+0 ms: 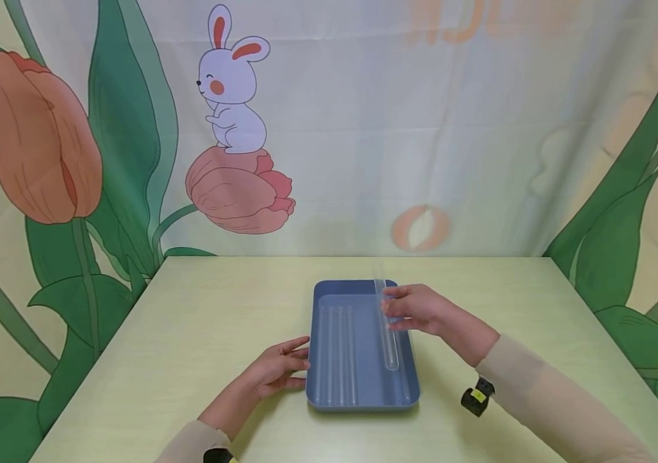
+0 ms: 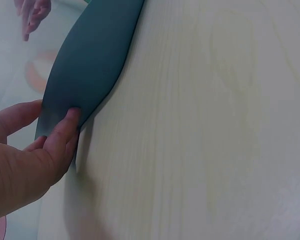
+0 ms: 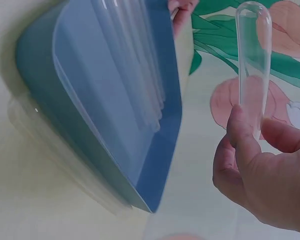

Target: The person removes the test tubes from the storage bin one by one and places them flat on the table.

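Note:
My right hand (image 1: 418,308) pinches a clear test tube (image 1: 390,355) between thumb and fingers, over the right side of a blue tray (image 1: 370,373). The tube stands at a slant, its rounded end toward me; in the right wrist view that rounded end (image 3: 254,30) points up past the fingertips. Several more clear test tubes (image 1: 337,360) lie side by side lengthwise in the tray's left half. My left hand (image 1: 279,366) rests at the tray's left side, its loosely extended fingers touching the outer wall (image 2: 90,60).
The tray stands on a pale wood-look table (image 1: 236,302). Behind the table hangs a cloth backdrop (image 1: 352,128) printed with tulips and a rabbit. A black wrist camera (image 1: 478,397) sits by the right sleeve.

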A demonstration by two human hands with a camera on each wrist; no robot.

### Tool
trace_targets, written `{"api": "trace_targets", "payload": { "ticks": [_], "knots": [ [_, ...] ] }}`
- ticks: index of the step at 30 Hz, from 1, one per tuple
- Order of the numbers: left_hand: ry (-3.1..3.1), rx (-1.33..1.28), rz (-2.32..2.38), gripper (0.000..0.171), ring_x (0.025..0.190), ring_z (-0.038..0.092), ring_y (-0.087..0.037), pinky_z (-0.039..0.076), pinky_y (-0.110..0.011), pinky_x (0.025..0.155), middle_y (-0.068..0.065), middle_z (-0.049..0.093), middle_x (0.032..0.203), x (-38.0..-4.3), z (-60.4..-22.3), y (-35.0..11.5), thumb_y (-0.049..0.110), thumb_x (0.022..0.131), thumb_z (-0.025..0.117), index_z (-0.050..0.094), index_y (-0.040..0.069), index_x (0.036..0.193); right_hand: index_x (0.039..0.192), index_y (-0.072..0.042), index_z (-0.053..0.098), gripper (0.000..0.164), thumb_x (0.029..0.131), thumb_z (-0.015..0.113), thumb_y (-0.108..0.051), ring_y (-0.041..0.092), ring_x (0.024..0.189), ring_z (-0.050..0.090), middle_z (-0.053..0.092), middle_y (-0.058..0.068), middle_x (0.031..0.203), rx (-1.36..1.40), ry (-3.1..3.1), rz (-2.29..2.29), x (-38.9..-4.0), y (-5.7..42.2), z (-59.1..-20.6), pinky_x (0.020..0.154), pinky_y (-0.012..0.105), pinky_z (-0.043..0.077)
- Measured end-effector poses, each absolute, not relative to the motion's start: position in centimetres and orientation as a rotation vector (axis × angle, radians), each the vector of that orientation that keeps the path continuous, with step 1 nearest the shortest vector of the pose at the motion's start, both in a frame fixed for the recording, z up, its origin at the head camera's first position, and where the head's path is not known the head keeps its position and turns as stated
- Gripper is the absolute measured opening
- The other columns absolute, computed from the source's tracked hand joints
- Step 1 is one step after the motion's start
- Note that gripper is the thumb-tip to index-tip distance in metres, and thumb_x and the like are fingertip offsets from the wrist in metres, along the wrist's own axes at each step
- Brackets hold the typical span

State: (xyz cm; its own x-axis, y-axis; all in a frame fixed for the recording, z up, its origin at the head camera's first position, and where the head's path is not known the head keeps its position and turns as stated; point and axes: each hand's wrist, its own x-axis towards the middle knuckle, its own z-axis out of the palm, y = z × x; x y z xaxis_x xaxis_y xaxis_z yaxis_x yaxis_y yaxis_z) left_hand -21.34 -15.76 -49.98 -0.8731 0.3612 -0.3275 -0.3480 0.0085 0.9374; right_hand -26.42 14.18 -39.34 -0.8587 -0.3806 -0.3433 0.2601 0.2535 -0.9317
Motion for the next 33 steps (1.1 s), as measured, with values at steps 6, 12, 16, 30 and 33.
{"api": "trace_targets", "payload": {
  "ticks": [6, 12, 16, 30, 33],
  "knots": [
    [1.81, 0.001, 1.914, 0.071, 0.126, 0.06, -0.023, 0.059, -0.038, 0.092, -0.032, 0.026, 0.164, -21.3, -50.0, -15.7, -0.004, 0.098, 0.055, 0.022, -0.004, 0.161, 0.158, 0.009, 0.026, 0.061, 0.104, 0.051, -0.003, 0.009, 0.105, 0.063, 0.05, 0.026, 0.147, -0.135, 2.047, -1.654, -26.3, 15.7, -38.0, 0.089, 0.028, 0.06],
    [1.814, 0.001, 1.911, 0.072, 0.13, 0.059, -0.026, 0.059, -0.04, 0.093, -0.032, 0.026, 0.164, -21.3, -50.0, -15.7, -0.004, 0.098, 0.055, 0.022, -0.004, 0.161, 0.159, 0.007, 0.025, 0.062, 0.105, 0.051, -0.006, 0.005, 0.104, 0.063, 0.038, 0.032, 0.158, -0.149, 2.069, -1.652, -25.8, 17.3, -36.8, 0.089, 0.025, 0.059],
    [1.813, 0.005, 1.919, 0.072, 0.13, 0.059, -0.025, 0.059, -0.04, 0.092, -0.032, 0.026, 0.164, -21.2, -50.0, -15.7, -0.004, 0.097, 0.056, 0.022, -0.004, 0.161, 0.159, 0.006, 0.025, 0.062, 0.104, 0.052, -0.007, 0.003, 0.101, 0.064, 0.04, 0.03, 0.157, -0.146, 2.072, -1.667, -25.7, 18.4, -36.5, 0.089, 0.024, 0.059],
    [1.826, -0.019, 1.916, 0.07, 0.127, 0.061, -0.024, 0.059, -0.039, 0.093, -0.031, 0.029, 0.163, -21.4, -50.1, -15.7, -0.004, 0.097, 0.055, 0.025, -0.003, 0.16, 0.16, 0.007, 0.021, 0.066, 0.105, 0.053, -0.01, -0.003, 0.097, 0.064, 0.061, -0.005, 0.123, -0.17, 2.053, -1.728, -24.8, 22.2, -36.8, 0.086, 0.021, 0.059],
    [1.823, -0.016, 1.924, 0.07, 0.127, 0.061, -0.024, 0.059, -0.039, 0.092, -0.032, 0.029, 0.163, -21.4, -50.1, -15.7, -0.005, 0.097, 0.056, 0.025, -0.004, 0.16, 0.16, 0.007, 0.022, 0.066, 0.105, 0.054, -0.01, -0.002, 0.094, 0.066, 0.064, -0.013, 0.111, -0.152, 2.028, -1.756, -24.7, 22.7, -37.2, 0.084, 0.02, 0.059]
  ]
}}
